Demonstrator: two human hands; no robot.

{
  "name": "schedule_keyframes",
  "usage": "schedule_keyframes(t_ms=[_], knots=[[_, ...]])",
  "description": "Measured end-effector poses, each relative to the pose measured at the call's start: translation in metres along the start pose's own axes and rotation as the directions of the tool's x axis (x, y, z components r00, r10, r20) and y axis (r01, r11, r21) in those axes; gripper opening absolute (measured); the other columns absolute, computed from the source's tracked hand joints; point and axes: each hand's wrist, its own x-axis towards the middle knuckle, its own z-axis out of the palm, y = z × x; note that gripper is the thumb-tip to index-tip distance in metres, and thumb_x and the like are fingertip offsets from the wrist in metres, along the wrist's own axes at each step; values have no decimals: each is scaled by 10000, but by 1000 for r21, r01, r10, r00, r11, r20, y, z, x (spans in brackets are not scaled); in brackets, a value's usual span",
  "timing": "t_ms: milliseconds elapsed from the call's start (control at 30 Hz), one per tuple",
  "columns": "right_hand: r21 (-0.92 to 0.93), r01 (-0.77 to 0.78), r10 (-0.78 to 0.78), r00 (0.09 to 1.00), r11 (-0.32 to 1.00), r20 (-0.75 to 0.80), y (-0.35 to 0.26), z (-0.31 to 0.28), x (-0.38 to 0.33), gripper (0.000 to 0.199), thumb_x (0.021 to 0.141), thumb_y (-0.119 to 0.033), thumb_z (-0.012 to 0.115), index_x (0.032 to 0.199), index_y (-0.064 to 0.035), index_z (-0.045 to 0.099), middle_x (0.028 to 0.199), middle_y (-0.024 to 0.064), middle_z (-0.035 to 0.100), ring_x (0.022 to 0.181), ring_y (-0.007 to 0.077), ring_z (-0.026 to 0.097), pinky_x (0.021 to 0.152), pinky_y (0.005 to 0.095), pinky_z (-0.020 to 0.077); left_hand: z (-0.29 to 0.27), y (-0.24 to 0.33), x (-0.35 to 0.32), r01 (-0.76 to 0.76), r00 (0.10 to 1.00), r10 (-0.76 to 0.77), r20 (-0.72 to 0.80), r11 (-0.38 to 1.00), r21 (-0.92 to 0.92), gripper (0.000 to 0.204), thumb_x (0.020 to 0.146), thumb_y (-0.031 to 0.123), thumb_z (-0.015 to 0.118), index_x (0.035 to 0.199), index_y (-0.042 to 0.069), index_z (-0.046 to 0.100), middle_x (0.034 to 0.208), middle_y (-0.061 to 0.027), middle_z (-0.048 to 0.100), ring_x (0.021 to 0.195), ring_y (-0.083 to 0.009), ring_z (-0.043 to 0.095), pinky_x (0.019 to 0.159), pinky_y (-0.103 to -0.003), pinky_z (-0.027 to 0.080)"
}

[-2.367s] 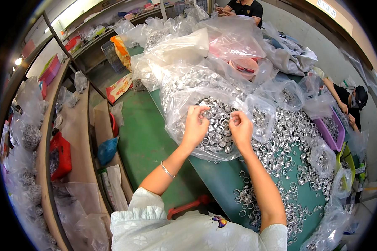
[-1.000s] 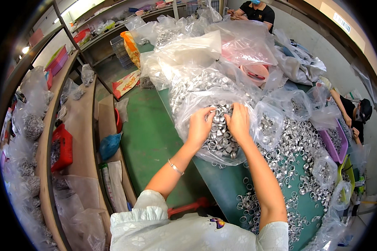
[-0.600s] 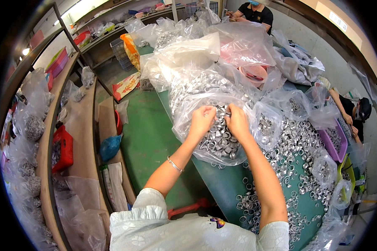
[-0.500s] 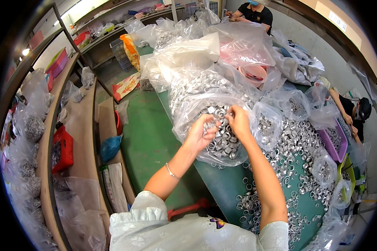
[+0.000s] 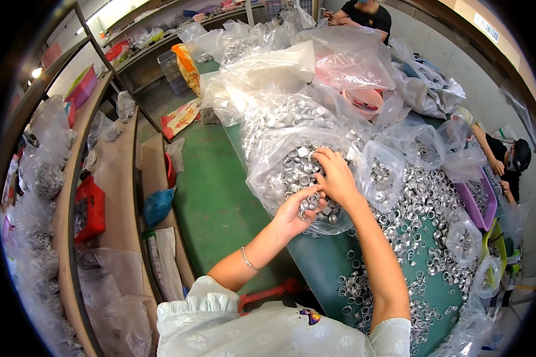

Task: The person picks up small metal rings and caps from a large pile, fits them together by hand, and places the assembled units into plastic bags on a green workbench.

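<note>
left hand point(image 5: 295, 211), right hand point(image 5: 333, 177), bag of rings point(image 5: 292, 172)

A small parts workshop is shown: a long green-topped bench point(image 5: 315, 268) is strewn with loose silvery metal rings point(image 5: 423, 202) and heaped with clear plastic bags of rings point(image 5: 286, 172). Wooden shelves point(image 5: 71, 178) at the left are stacked with more filled bags, and other seated workers point(image 5: 506, 160) are seen along the bench's far side beside a purple plastic tray point(image 5: 479, 205).

A green table point(image 5: 321, 268) carries loose metal rings point(image 5: 423, 202) and, seemingly, ring-filled plastic bags point(image 5: 280, 160).
</note>
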Motion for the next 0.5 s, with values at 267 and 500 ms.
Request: schedule_keyframes(t_ms=[267,500], knots=[[111,-110,113,993,988,-22,6,7,-5,160,765,42,570,914,-13,555,873,132,541,864,333,540,764,387,453,-8,-10,-9,-12,1000,13,6,994,-113,254,857,96,609,1098,59,536,995,-92,540,830,-161,543,464,-179,413],[360,-248,208,967,899,147,-53,-37,-43,208,744,40,557,927,-33,623,905,104,583,763,225,563,680,319,463,2,-18,-14,-99,995,99,-5,995,-6,301,931,252,530,1134,30,544,1122,-117,566,1042,-267,567,914,-435,468]])
